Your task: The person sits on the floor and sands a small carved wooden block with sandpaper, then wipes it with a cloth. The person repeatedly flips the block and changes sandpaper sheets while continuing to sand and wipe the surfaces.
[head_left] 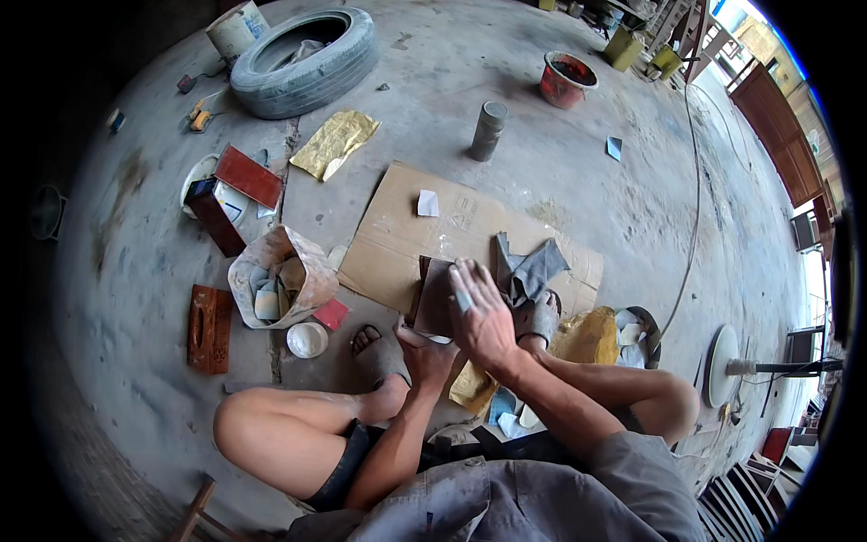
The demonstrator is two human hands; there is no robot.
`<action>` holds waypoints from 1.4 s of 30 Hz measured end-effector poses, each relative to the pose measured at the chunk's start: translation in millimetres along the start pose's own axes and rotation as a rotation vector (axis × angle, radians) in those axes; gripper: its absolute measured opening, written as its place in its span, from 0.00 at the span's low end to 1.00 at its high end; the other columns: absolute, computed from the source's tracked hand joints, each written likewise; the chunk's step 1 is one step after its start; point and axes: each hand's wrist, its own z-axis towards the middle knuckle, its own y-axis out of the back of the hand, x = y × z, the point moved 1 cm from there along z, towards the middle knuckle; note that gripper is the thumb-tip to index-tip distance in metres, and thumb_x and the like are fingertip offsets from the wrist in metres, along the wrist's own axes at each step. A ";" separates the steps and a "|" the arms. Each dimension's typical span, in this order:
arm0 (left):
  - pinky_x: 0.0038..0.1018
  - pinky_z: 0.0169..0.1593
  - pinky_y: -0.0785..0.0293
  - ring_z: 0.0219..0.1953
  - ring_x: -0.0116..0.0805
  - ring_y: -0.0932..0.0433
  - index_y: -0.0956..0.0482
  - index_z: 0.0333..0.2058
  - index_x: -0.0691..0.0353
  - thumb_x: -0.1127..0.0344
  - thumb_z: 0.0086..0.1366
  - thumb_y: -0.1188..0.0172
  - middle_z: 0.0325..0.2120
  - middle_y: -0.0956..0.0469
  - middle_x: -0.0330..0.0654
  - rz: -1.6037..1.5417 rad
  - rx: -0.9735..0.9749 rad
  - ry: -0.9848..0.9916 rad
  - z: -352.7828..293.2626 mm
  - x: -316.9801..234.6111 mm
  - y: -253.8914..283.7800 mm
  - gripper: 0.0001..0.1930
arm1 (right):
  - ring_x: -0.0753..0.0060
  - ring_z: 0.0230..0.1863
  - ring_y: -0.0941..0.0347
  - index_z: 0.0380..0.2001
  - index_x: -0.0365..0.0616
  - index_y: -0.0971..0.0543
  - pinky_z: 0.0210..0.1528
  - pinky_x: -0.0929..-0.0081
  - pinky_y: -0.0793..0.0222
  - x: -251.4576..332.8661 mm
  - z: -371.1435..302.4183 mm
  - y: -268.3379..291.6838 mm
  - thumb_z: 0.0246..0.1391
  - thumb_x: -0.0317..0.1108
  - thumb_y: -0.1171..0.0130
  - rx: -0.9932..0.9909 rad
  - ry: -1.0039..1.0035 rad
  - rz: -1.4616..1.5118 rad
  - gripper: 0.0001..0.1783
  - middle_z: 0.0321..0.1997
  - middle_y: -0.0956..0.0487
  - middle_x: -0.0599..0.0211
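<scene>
A dark brown wooden piece [435, 298] is held upright between my feet, over the cardboard sheet [397, 217]. My left hand [426, 354] is closed round its lower near edge. My right hand [481, 318] lies along its right side with fingers stretched out and close together. A pale bluish patch shows on one finger of that hand; I cannot make out whether it is tape or paper. Whatever lies under the right palm is hidden. Just right of the piece, a crumpled grey cloth [533, 271] rests on the cardboard by my right foot.
On the left are a bucket of sandpaper scraps [309, 262], a white tub [307, 341] and a reddish wooden block [209, 330]. Farther off are a tire [312, 86], a grey canister [489, 133] and a red bucket [562, 90]. A fan [722, 366] stands right.
</scene>
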 end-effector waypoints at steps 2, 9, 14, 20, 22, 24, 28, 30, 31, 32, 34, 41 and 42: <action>0.46 0.61 0.32 0.58 0.57 0.28 0.46 0.60 0.74 0.58 0.54 0.21 0.57 0.34 0.63 0.044 0.036 -0.009 -1.1 -1.2 2.7 0.47 | 0.42 0.78 0.44 0.69 0.23 0.38 0.82 0.53 0.57 10.5 -29.2 -13.8 0.60 0.34 0.51 0.091 0.039 -0.020 0.36 0.75 0.38 0.33; 0.46 0.63 0.35 0.59 0.56 0.32 0.49 0.62 0.74 0.63 0.64 0.31 0.57 0.36 0.63 -0.064 0.065 0.005 -2.0 3.1 3.7 0.39 | 0.36 0.79 0.47 0.67 0.23 0.37 0.81 0.49 0.56 15.8 -5.4 -17.7 0.58 0.29 0.47 0.038 -0.055 0.043 0.35 0.74 0.37 0.32; 0.46 0.67 0.39 0.64 0.55 0.37 0.49 0.63 0.73 0.63 0.68 0.34 0.58 0.37 0.61 -0.084 0.122 0.057 -6.8 2.6 9.8 0.37 | 0.36 0.78 0.45 0.67 0.23 0.37 0.81 0.49 0.54 31.0 -30.1 -14.6 0.57 0.27 0.48 0.040 -0.056 0.053 0.35 0.74 0.37 0.32; 0.42 0.67 0.38 0.62 0.50 0.33 0.46 0.64 0.73 0.60 0.67 0.32 0.58 0.36 0.59 -0.007 0.100 0.046 -14.6 12.6 1.7 0.38 | 0.36 0.77 0.44 0.67 0.23 0.37 0.80 0.49 0.53 23.0 -24.9 -19.2 0.60 0.29 0.48 0.007 -0.078 0.063 0.34 0.73 0.36 0.33; 0.43 0.66 0.37 0.61 0.51 0.33 0.46 0.64 0.72 0.61 0.65 0.30 0.58 0.36 0.59 0.049 0.108 0.001 -15.5 39.6 -6.3 0.40 | 0.35 0.76 0.42 0.66 0.24 0.36 0.80 0.49 0.52 30.4 -23.6 -15.5 0.62 0.30 0.48 0.023 -0.053 0.050 0.32 0.72 0.36 0.32; 0.44 0.63 0.34 0.59 0.53 0.31 0.48 0.63 0.71 0.62 0.61 0.26 0.56 0.36 0.60 0.013 0.089 0.019 -11.2 25.4 -6.0 0.43 | 0.35 0.76 0.41 0.66 0.23 0.35 0.79 0.48 0.51 23.2 -9.3 -12.1 0.62 0.30 0.48 -0.018 -0.084 0.111 0.31 0.72 0.36 0.31; 0.44 0.60 0.31 0.57 0.55 0.29 0.48 0.62 0.69 0.64 0.57 0.24 0.55 0.36 0.60 0.097 0.111 -0.048 -13.7 22.7 -1.5 0.44 | 0.36 0.77 0.44 0.67 0.20 0.37 0.81 0.49 0.55 24.6 -21.1 -19.6 0.63 0.33 0.50 0.000 -0.081 0.047 0.33 0.73 0.37 0.32; 0.43 0.60 0.31 0.57 0.55 0.29 0.48 0.61 0.69 0.64 0.56 0.23 0.56 0.36 0.60 0.155 0.073 -0.084 -10.5 20.1 -0.6 0.45 | 0.36 0.76 0.43 0.67 0.21 0.37 0.81 0.50 0.54 28.9 -25.3 -16.5 0.64 0.32 0.50 0.026 -0.081 0.052 0.33 0.73 0.36 0.33; 0.43 0.60 0.30 0.57 0.55 0.29 0.47 0.61 0.69 0.64 0.55 0.23 0.56 0.36 0.60 0.184 0.054 -0.102 -8.8 18.5 -1.2 0.45 | 0.36 0.76 0.43 0.67 0.21 0.37 0.81 0.50 0.54 25.4 -18.2 -16.9 0.63 0.32 0.50 0.011 -0.087 0.071 0.33 0.73 0.36 0.33; 0.43 0.60 0.30 0.57 0.55 0.29 0.47 0.61 0.69 0.64 0.56 0.23 0.56 0.36 0.60 0.122 0.053 -0.040 -8.9 17.2 -2.4 0.45 | 0.36 0.76 0.43 0.67 0.21 0.37 0.81 0.50 0.54 22.1 -9.7 -14.4 0.63 0.32 0.50 -0.003 -0.096 0.089 0.33 0.73 0.37 0.33; 0.43 0.60 0.30 0.57 0.56 0.28 0.47 0.62 0.70 0.63 0.57 0.24 0.55 0.35 0.60 -0.004 0.050 0.085 -9.9 13.7 -6.1 0.44 | 0.36 0.76 0.42 0.67 0.23 0.36 0.80 0.49 0.53 17.8 -3.0 -14.2 0.64 0.32 0.49 -0.024 -0.098 0.095 0.32 0.73 0.36 0.33; 0.45 0.60 0.30 0.58 0.56 0.29 0.47 0.62 0.72 0.59 0.60 0.25 0.54 0.35 0.61 -0.110 0.034 0.090 -5.9 16.3 -9.2 0.44 | 0.34 0.75 0.40 0.66 0.25 0.35 0.79 0.48 0.49 16.3 -4.3 -15.9 0.65 0.31 0.48 -0.064 -0.089 0.125 0.30 0.71 0.34 0.34; 0.45 0.60 0.30 0.58 0.56 0.29 0.47 0.61 0.72 0.58 0.61 0.26 0.54 0.34 0.61 -0.187 0.030 0.132 -6.1 14.2 -9.8 0.43 | 0.34 0.75 0.41 0.66 0.25 0.35 0.79 0.49 0.51 13.9 1.6 -16.2 0.65 0.32 0.48 -0.050 -0.102 0.101 0.30 0.72 0.34 0.35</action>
